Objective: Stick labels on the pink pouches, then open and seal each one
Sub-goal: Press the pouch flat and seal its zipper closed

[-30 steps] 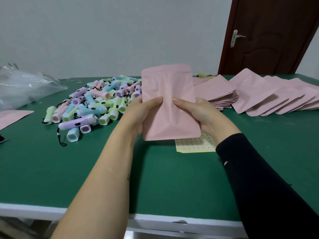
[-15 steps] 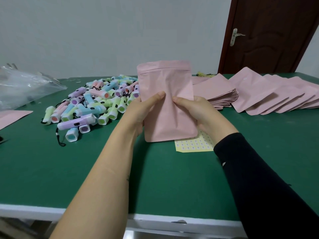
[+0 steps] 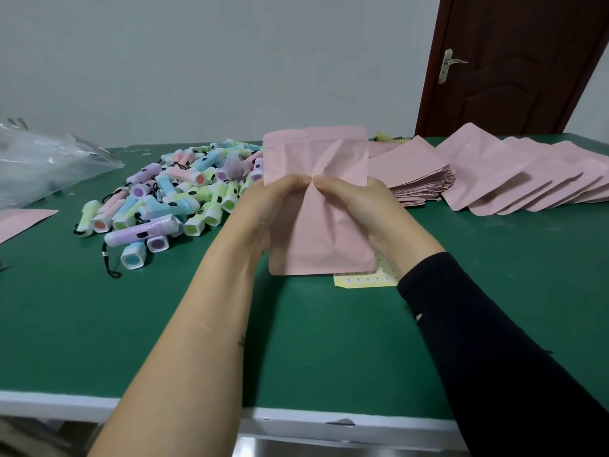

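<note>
I hold one pink pouch (image 3: 319,232) upright above the green table (image 3: 164,324). My left hand (image 3: 267,206) grips its left side and my right hand (image 3: 359,206) grips its right side. Both thumbs pinch the front face together at the middle, so the pouch creases there. A yellow sheet of small labels (image 3: 365,280) lies on the table under the pouch, mostly hidden. A neat stack of pink pouches (image 3: 415,179) sits just right of the held one. Several more pink pouches (image 3: 514,176) are fanned out at the far right.
A heap of small pastel flashlights (image 3: 174,199) with black cords lies left of the pouch. A clear plastic bag (image 3: 43,163) sits at the far left, with another pink pouch (image 3: 23,219) at the left edge. A brown door (image 3: 514,64) stands behind the table.
My thumbs have slid inward along the pouch front until they meet at its middle. The pouch now bulges and creases where it lay flat before.
</note>
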Motion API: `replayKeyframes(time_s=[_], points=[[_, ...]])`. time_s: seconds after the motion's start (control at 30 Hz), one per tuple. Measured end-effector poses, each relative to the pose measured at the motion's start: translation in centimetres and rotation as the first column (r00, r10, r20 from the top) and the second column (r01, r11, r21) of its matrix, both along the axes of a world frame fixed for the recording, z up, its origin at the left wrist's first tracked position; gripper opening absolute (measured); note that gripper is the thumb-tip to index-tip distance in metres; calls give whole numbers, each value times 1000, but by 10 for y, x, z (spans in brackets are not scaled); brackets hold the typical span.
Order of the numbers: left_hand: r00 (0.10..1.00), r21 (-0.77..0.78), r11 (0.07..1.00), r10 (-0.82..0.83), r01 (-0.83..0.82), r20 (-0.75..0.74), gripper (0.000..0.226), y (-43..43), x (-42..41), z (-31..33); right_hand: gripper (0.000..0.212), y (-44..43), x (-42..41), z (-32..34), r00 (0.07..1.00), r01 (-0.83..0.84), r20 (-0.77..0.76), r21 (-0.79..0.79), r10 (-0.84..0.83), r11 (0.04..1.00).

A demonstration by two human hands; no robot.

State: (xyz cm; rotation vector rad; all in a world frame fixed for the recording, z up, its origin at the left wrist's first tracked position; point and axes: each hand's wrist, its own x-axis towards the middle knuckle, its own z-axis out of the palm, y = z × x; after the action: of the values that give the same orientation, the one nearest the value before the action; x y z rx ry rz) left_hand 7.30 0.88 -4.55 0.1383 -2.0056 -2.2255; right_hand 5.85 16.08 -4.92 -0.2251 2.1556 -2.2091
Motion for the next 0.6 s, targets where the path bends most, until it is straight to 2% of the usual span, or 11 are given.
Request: replayKeyframes(time_s=[0.07, 0.17, 0.3, 0.37, 0.53, 0.6], points=[[1000, -32, 999, 16, -16, -23, 14, 1, 0, 0, 48, -1, 0, 1, 999, 32, 31, 6, -32, 999], [999, -43, 999, 22, -24, -47, 18, 4, -1, -2, 47, -1, 0, 2, 995, 53, 80, 1, -53, 999], [999, -64, 998, 12, -14, -37, 17, 7, -3, -5, 58, -1, -1, 3, 987, 80, 140, -21, -77, 997], [1000, -54, 999, -1, 0, -18, 14, 8, -4, -6, 50, 0, -3, 2, 986, 69, 157, -40, -62, 997], [1000, -95, 995, -13, 14, 3, 23, 6, -7, -11, 31, 3, -6, 2, 975, 12, 223, -1, -11, 1000], [999, -107, 994, -22, 25, 26, 22, 6, -8, -13, 31, 4, -7, 1, 967, -10, 255, 17, 5, 1000]])
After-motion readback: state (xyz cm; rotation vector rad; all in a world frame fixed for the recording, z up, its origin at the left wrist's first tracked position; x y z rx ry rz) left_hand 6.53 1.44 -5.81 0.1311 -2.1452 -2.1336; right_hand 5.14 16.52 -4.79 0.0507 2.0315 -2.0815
